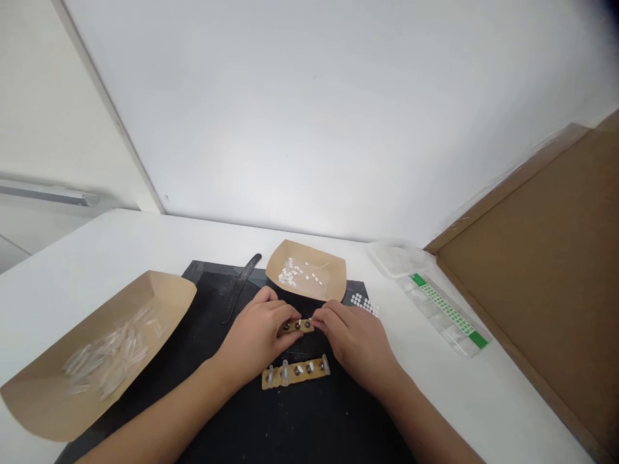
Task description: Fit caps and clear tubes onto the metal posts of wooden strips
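My left hand (264,325) is closed on the left end of a short tan strip (303,327) that carries a row of dark round studs with small white pieces on it. My right hand (355,335) is pinched at the strip's right end; a speck of white shows by its fingertips, but what they grip is too small to tell. Nearer to me, a second tan strip (304,372) lies on the black mat (251,425). It bears dark studs, white pieces and several clear plastic tubes set crosswise.
At left stands a large cardboard tray (169,290) of clear tubes. A smaller cardboard tray (333,270) behind my hands holds white bits. A black curved tool (244,277) lies left of it. White dots (363,303), a green-labelled plastic bag (449,316) and a clear lid-like container (399,256) sit at right.
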`<state>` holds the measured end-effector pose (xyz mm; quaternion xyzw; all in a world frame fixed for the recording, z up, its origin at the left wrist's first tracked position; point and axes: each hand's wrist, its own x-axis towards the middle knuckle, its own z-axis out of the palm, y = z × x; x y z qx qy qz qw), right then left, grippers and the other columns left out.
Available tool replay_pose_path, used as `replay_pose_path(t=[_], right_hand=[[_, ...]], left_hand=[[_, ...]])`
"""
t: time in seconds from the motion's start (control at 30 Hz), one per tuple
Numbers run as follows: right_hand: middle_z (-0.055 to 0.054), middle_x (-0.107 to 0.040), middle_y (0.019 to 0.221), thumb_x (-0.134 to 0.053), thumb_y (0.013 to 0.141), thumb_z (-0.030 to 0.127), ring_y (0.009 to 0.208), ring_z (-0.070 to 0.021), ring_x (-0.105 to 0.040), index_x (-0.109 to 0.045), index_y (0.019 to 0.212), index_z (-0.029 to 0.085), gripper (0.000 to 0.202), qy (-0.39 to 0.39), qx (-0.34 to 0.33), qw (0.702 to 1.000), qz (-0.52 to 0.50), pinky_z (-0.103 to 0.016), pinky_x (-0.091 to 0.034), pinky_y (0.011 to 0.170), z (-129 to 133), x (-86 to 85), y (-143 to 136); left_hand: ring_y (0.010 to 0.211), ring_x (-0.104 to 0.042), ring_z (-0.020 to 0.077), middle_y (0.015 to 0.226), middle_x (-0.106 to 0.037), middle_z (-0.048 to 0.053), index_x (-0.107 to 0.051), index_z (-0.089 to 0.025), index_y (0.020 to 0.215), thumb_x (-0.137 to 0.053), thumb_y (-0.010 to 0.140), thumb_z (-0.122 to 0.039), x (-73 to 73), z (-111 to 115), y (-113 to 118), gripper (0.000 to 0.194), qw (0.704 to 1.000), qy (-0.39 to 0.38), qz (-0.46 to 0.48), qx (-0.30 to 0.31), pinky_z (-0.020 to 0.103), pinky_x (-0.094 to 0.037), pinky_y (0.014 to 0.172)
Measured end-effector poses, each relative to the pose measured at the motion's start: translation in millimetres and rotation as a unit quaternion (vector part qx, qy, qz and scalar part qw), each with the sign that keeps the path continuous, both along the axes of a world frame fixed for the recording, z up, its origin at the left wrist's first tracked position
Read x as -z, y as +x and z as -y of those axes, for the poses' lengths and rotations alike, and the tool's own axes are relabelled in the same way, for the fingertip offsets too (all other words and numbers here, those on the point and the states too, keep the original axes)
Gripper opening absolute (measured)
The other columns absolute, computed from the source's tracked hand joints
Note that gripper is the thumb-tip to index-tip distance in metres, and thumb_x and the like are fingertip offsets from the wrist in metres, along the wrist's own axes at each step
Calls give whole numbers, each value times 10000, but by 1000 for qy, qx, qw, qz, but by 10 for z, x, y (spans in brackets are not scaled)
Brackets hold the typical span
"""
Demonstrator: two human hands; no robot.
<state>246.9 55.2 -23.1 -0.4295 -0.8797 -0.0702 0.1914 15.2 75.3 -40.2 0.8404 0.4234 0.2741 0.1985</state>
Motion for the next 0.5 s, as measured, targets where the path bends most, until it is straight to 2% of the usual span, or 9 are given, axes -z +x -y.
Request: replay_pose_path(t=[0.5], right_hand=[[-7, -698, 869, -596, 1042, 159, 735, -175, -618, -677, 1010, 233, 115, 1, 2, 1000, 27, -332, -318, 655, 2, -10, 2]], left_hand=[[927, -553, 255, 844, -767, 22, -762, -218, 974, -804, 926, -295, -11, 7, 8, 99, 1000, -11, 9, -4, 367, -487, 774]])
